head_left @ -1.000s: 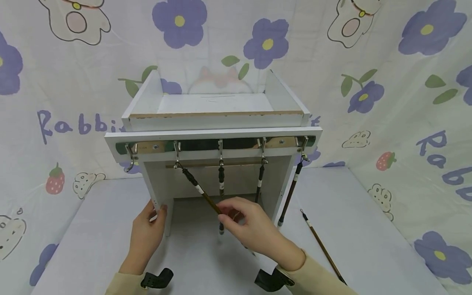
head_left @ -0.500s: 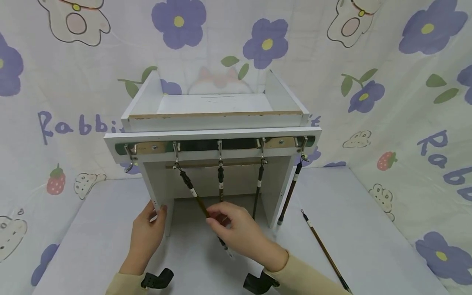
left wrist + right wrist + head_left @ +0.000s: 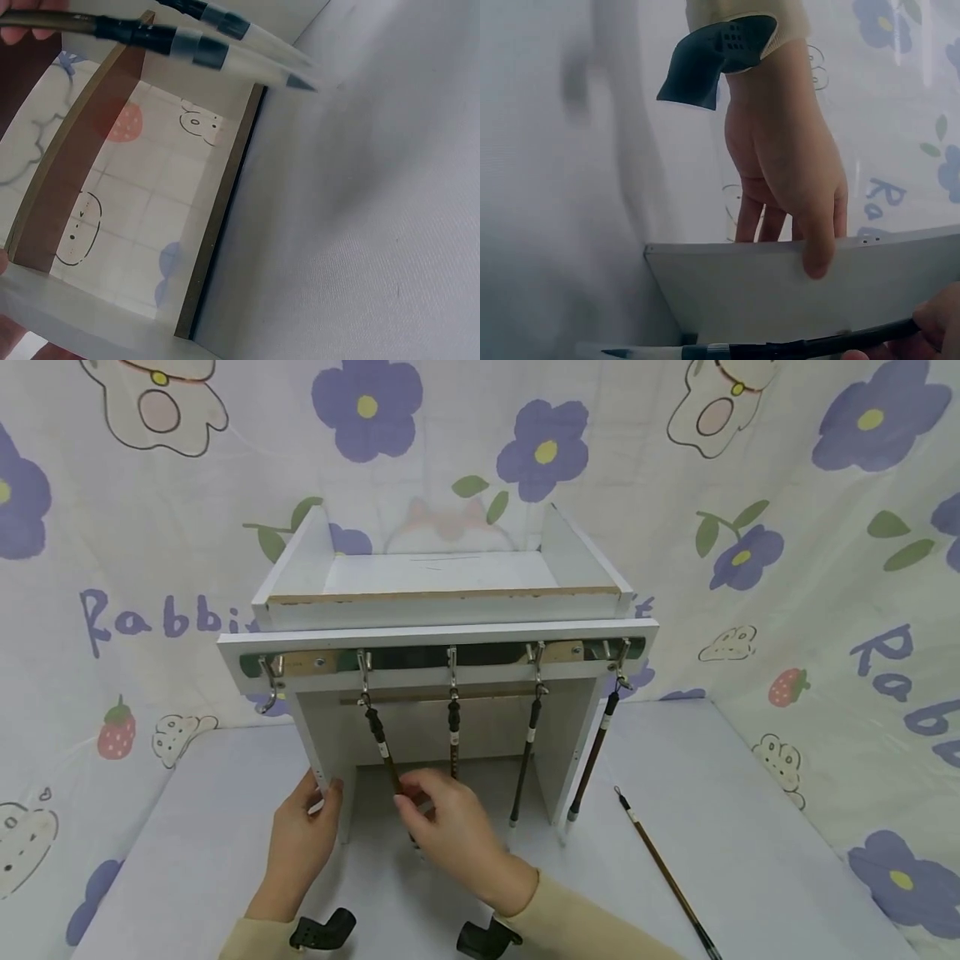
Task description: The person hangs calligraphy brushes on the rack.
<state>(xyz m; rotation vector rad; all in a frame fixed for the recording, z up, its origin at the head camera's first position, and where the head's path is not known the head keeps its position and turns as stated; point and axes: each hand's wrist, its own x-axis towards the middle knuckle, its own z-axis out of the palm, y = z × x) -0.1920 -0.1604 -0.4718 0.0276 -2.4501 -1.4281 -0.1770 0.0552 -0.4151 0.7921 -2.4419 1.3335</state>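
One calligraphy brush (image 3: 382,748), leftmost of four hanging from hooks (image 3: 365,670) on a white rack (image 3: 442,633), is pinched by the right grip (image 3: 450,827); the left grip (image 3: 302,835) clasps the side panel (image 3: 322,735). Tugging could unhook it; abrupt release could swing it into the next brush (image 3: 453,733).

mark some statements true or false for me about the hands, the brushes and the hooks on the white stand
1. The right hand pinches a hanging brush. True.
2. The left hand holds a second brush. False: the left hand grips the white stand's left side panel.
3. The leftmost hook in the head view carries no brush. True.
4. Only two brushes hang from the rail. False: four hang from the rail, counting the pinched one.
5. A loose brush lies on the table, to the right of the stand. True.
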